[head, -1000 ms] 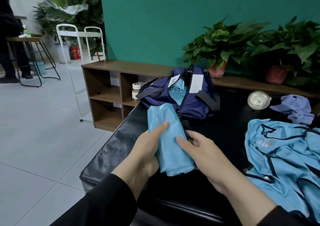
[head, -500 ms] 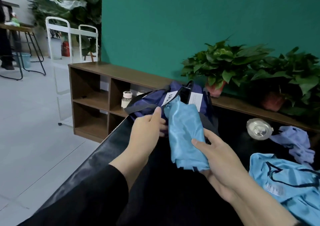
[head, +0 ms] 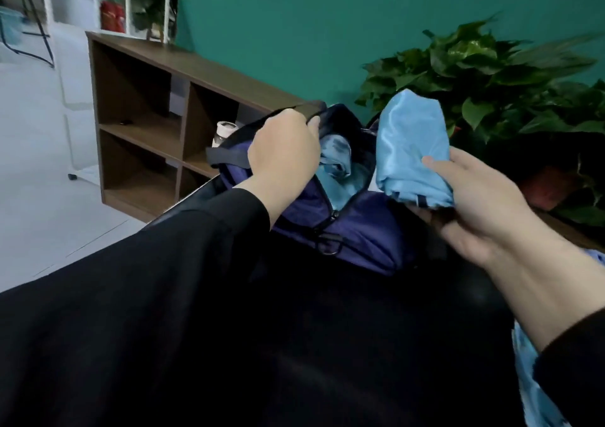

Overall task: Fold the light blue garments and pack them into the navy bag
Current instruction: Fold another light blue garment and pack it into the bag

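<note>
The navy bag (head: pixel 360 230) lies on the black bench with its zip open. Inside it shows a light blue garment (head: pixel 337 161). My left hand (head: pixel 281 151) grips the black strap at the bag's left rim and holds the opening apart. My right hand (head: pixel 474 204) holds a folded light blue garment (head: pixel 412 145) just right of the opening, raised above the bag. Another light blue garment (head: pixel 537 377) peeks in at the right edge on the bench.
The black bench (head: pixel 376 328) fills the foreground. Behind the bag stands a brown wooden shelf (head: pixel 147 106) with a small white bottle (head: pixel 224 132) in it. Potted plants (head: pixel 491 76) sit at the right against the green wall.
My left hand let go of the folded garment and took the bag's strap, pulling the opening wide. My right hand alone carried the folded garment to the right of the opening. The view moved closer.
</note>
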